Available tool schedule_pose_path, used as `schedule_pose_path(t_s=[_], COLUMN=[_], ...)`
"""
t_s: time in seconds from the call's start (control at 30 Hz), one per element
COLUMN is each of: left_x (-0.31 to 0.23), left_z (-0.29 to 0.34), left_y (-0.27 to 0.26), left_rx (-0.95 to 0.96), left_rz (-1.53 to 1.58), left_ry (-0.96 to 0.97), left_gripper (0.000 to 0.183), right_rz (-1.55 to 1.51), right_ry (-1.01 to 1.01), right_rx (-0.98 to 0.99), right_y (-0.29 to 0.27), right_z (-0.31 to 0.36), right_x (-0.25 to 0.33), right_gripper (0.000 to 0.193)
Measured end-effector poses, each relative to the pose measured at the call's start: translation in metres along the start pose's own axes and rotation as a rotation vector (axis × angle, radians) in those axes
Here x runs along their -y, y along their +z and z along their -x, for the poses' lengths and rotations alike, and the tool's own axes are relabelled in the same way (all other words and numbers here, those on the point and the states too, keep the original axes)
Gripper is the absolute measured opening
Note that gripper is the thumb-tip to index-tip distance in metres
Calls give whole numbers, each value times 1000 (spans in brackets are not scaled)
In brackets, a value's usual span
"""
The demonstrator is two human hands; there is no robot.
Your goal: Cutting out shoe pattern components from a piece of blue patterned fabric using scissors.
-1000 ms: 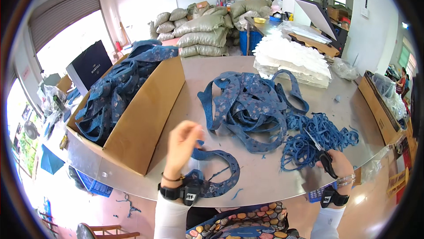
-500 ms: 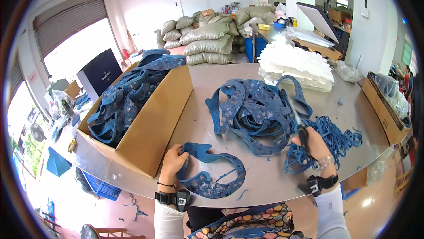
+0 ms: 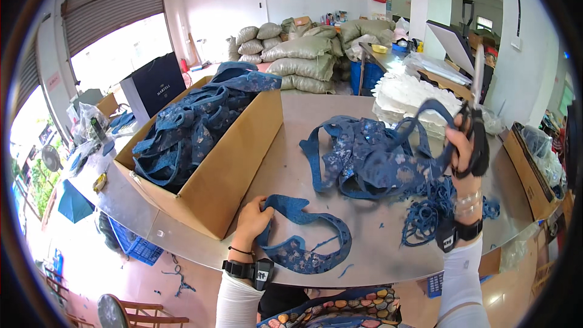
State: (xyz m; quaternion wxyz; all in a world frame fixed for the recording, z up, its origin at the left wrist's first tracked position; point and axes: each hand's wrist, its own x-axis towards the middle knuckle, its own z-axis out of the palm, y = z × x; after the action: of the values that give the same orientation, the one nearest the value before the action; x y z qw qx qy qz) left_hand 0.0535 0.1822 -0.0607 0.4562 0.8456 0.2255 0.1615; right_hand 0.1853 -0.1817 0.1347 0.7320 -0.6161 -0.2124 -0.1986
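Note:
My left hand [image 3: 252, 222] lies on the table's near side, its fingers closed on the end of a curved blue floral fabric strip [image 3: 310, 261], which rests in a loop with a thin thread across it. My right hand [image 3: 463, 152] is raised at the right of a tangled pile of blue floral fabric strips [image 3: 370, 152]. It holds scissors [image 3: 478, 79] with black handles, blades pointing up, and its fingers grip part of a strip that lifts from the pile. Beneath this hand lies a heap of thin blue trimmings [image 3: 422, 222], partly covered.
A cardboard box [image 3: 255, 140] full of blue fabric pieces [image 3: 188, 128] stands at the left. White stacked sheets [image 3: 407, 94] sit behind the pile. Another cardboard box [image 3: 528, 170] with plastic bags is at the right edge. Stuffed sacks [image 3: 300, 64] are heaped behind the table.
My right hand has risen from the trimmings with the scissors, whose blades now point up, and pulls fabric up from the pile. The left hand keeps its strip. The view has shifted slightly.

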Motion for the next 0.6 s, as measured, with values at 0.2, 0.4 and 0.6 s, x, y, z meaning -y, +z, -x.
schedule_pose_path(t_s=[0.2, 0.4, 0.6], left_x=[6, 6, -5], left_z=[-4, -7, 4], left_y=[3, 8, 7], left_rx=[14, 37, -9], left_rz=[68, 149, 393], left_ry=[20, 17, -62], left_gripper=[39, 37, 31], right_rz=[-224, -282, 54], right_ry=[234, -119, 265], right_rx=[207, -7, 164], right_y=[60, 79, 3], right_z=[-14, -52, -38], right_x=[-29, -42, -124], right_gripper=[28, 25, 34])
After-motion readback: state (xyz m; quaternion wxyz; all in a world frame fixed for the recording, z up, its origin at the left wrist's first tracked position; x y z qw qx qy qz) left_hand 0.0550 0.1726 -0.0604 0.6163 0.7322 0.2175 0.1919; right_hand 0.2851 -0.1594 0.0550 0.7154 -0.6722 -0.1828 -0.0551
